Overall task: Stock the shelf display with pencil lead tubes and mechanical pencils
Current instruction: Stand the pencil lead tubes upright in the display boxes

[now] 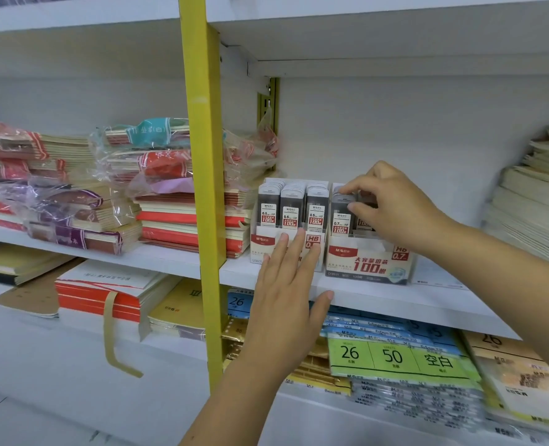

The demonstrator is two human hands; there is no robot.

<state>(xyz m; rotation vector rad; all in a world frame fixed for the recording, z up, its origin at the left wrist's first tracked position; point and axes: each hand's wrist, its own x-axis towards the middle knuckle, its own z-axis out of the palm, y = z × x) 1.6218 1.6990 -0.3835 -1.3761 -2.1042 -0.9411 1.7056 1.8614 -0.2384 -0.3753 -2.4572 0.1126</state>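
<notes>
Two white display boxes of pencil lead tubes stand side by side on a white shelf (pixel 395 299). The left box (pixel 262 247), marked 0.5, holds three full rows of dark tubes (pixel 291 204). The right box (pixel 368 262), marked 0.7, holds tubes (pixel 340 217) at its left side. My left hand (pixel 287 284) lies flat with fingers spread against the front of the left box, thumb on the shelf edge. My right hand (pixel 395 204) reaches over the right box, thumb and fingers pinching the top of a dark tube there. No mechanical pencils are visible.
A yellow upright post (pixel 204 175) stands just left of the boxes. Stacks of notebooks (pixel 186 220) in plastic wrap fill the shelf left of it. Paper stacks (pixel 534 214) sit at the far right. Packs of index sheets (pixel 398 355) lie on the shelf below.
</notes>
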